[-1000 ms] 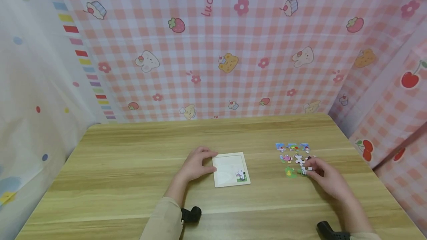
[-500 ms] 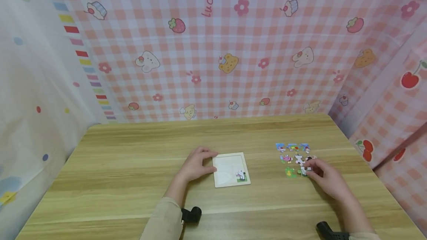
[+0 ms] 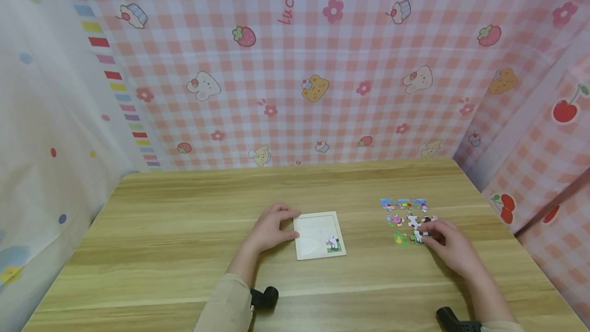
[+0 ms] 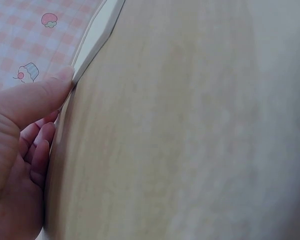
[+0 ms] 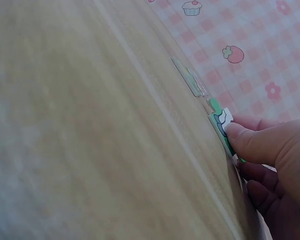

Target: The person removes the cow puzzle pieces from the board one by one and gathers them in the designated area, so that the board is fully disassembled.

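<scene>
A square wooden puzzle tray (image 3: 313, 230) lies on the table, with one puzzle piece (image 3: 333, 243) showing a white animal and green ground in its lower right corner. My left hand (image 3: 272, 227) touches the tray's left edge with thumb and index finger spread apart; the left wrist view shows the thumb (image 4: 50, 92) against its rim. At the right, my right hand (image 3: 454, 250) pinches a white-and-green puzzle piece (image 3: 418, 237), still low at the tabletop. Its thumb presses the piece's face in the right wrist view, and the fingers behind are partly hidden.
Several loose puzzle pieces (image 3: 404, 204) lie in rows beside and beyond my right hand. The wood-grain table (image 3: 184, 229) ends at a pink checked cloth (image 3: 276, 65) behind. Black wrist devices (image 3: 265, 297) sit on both wrists.
My right hand has shifted very slightly to the left at the piece it pinches. The left hand and the tray stay where they were.
</scene>
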Tool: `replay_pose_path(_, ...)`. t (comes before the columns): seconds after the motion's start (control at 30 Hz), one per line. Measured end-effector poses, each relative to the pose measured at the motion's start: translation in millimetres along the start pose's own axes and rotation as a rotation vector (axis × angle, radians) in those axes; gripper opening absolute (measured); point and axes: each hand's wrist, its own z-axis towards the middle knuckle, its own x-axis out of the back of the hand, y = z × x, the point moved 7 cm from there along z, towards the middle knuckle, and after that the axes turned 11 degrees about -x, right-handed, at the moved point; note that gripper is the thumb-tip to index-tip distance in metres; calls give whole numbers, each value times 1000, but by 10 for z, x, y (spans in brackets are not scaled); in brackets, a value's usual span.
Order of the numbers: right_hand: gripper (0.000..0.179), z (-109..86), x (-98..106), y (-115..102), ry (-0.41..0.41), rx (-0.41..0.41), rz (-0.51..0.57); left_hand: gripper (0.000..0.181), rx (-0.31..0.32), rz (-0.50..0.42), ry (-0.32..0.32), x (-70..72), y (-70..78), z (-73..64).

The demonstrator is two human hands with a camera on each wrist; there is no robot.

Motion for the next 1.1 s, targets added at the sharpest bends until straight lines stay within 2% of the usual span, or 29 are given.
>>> replay_pose_path(0.43, 19, 6, -11, 24, 4, -14, -7, 48, 10, -16, 1, -1, -6, 3)
replay_pose_path(0.77, 21, -2, -15, 1, 1, 28, 31, 48, 19, -25, 0, -2, -2, -12)
replay_pose_path(0.93, 18, 5, 14, 1, 28, -2, 39, 48, 28, -28, 5, -1, -2, -8)
replay_pose_path(1.1, 16, 16, 52, -81, 70, 3, 82, 48, 32, -27, 8, -1, -7, -6)
